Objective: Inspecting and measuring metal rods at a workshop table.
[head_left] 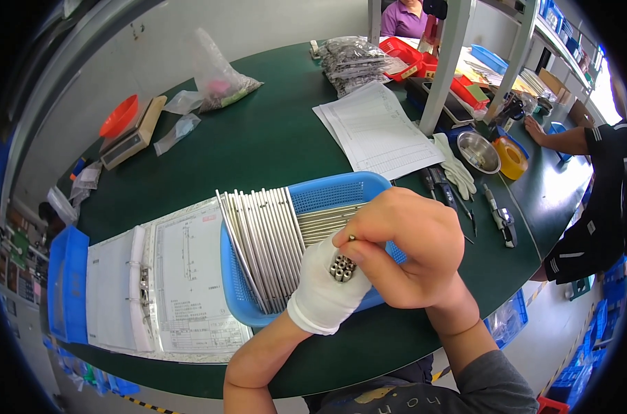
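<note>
My left hand, in a white glove, is closed around a bundle of thin metal rods; their round ends, some with a hole, point up out of the fist. Just above these ends my bare right hand pinches a small metal piece between thumb and forefinger. Most of that piece is hidden by the fingers. Under both hands stands a blue plastic basket. A row of silver rods leans over its far rim on the left, and more rods lie inside it.
Left of the basket lies an open binder with drawings, beside a blue bin. A scale, plastic bags and paper sheets are farther back. Right are calipers, a glove, a metal bowl and a co-worker's arm.
</note>
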### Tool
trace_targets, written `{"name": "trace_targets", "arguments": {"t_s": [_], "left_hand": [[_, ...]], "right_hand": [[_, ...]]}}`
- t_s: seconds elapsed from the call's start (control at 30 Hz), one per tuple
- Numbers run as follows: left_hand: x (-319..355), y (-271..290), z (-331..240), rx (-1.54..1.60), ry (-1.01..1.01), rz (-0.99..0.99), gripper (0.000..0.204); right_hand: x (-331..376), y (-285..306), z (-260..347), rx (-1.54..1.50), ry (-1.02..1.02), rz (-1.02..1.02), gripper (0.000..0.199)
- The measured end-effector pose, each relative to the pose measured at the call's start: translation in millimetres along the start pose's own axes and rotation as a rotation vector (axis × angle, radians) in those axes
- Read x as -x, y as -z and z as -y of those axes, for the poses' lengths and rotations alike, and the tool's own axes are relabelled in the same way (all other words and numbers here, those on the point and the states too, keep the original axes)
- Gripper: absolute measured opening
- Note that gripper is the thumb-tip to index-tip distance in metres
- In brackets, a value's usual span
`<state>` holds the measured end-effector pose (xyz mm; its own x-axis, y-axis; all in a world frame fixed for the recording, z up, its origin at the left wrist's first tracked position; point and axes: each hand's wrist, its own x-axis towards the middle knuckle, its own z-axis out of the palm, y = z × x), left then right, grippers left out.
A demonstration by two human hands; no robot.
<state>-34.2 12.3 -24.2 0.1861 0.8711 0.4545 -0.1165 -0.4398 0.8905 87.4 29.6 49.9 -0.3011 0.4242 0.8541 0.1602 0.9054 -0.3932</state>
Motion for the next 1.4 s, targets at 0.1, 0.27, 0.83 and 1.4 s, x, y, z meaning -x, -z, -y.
{"name": "trace_targets", "arguments": {"t_s": [0.1, 0.27, 0.83, 1.4], "left_hand": [[2.2, -0.4, 1.8, 0.062, 0.087, -0.017, 0.017], [0.9, 2.6, 3.1, 0.012, 0.003, -0.012, 0.017], [0.2, 1.1, 2.7, -0.155, -0.029, -0.017, 0.014], [6.0, 4.3, 15.0, 0.097, 0.095, 0.064, 0.025]], "right_hand": [[0.9, -3.1, -2.0, -0.025, -0.027, -0.017, 0.015], [-1.7, -5.2, -1.6, -0.011, 0.005, -0.007, 0.015], [-2.0, -0.8, -3.8, -0.046, -0.042, 0.011, 0.014], [0.7, -0.3, -1.1, 0.062, -0.054, 0.027, 0.011]]}}
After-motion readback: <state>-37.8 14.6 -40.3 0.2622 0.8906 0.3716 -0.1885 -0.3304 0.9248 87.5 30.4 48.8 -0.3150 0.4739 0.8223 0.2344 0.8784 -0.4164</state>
